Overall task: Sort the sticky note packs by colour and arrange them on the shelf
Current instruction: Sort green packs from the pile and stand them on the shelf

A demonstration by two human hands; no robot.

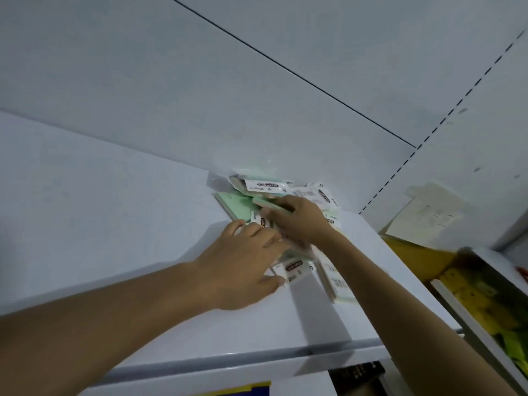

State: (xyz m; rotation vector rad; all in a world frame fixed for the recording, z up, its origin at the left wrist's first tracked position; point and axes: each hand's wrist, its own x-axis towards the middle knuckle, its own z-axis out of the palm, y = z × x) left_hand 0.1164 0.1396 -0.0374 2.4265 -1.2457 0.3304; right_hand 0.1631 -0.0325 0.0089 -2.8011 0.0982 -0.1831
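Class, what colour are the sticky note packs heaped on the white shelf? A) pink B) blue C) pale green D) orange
C: the sticky note packs piled at the back of the shelf show pale green paper beneath their white labels.

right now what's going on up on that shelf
A person has both hands in a heap of green sticky note packs on the white shelf. The right hand grips one pack at the top; the left hand covers others nearer, grip unclear. The packs overlap untidily, not yet lined up.
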